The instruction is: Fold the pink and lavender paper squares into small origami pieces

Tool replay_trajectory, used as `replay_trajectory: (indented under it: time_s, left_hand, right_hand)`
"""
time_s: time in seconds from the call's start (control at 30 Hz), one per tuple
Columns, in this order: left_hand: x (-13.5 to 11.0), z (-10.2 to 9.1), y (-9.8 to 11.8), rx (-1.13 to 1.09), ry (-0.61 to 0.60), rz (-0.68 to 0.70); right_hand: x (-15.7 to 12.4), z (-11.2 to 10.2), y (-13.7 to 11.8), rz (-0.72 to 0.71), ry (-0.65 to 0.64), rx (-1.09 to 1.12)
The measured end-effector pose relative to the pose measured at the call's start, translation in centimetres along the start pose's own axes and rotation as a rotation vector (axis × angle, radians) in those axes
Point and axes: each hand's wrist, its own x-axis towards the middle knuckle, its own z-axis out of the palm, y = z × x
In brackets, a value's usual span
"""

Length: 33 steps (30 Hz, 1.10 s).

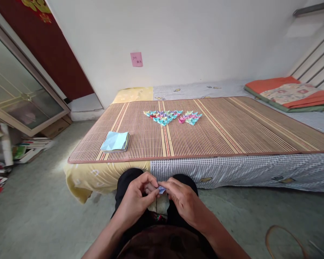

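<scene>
Between the fingertips of both hands is a small folded piece of blue-purple paper (162, 190), held above my lap. My left hand (142, 190) pinches its left side with thumb and fingers. On the other side, my right hand (179, 194) grips the paper's right edge, its fingers curled and partly hiding it. Beyond my knees, folded paper boats (164, 117) in several colours stand in a tight group on the woven mat (140, 151). A smaller cluster of paper boats (190, 117) sits just right of them. A stack of square paper (115, 141), light blue on top, lies at the mat's left.
The mat covers a bed with a yellow and checked sheet (183, 171). A folded orange quilt (291, 92) lies at the far right. A pink note (136, 59) sticks to the wall. Books (29, 147) and a glass-panelled door (21, 82) are at the left.
</scene>
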Motion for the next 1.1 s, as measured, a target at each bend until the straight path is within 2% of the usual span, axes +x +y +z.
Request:
replay_trajectory:
  time_s: [0.27, 0.5, 0.73, 0.9, 1.1]
  left_hand:
    - [0.0, 0.2, -0.3, 0.152, 0.0, 0.068]
    - [-0.2, 0.7, 0.1, 0.138, 0.009, 0.069]
    - [-0.3, 0.7, -0.4, 0.126, 0.019, 0.105]
    - [-0.3, 1.0, -0.4, 0.148, 0.01, 0.122]
    - [-0.5, 1.1, -0.7, 0.092, 0.007, 0.156]
  right_hand:
    - [0.1, 0.0, 0.0, 0.05, -0.028, 0.013]
    - [0.1, -0.1, -0.2, 0.064, -0.018, 0.042]
    - [0.4, -0.6, -0.8, -0.023, 0.221, -0.051]
    - [0.7, -0.4, -1.1, -0.084, 0.265, -0.163]
    - [0.8, -0.3, -1.2, -0.09, 0.289, -0.19]
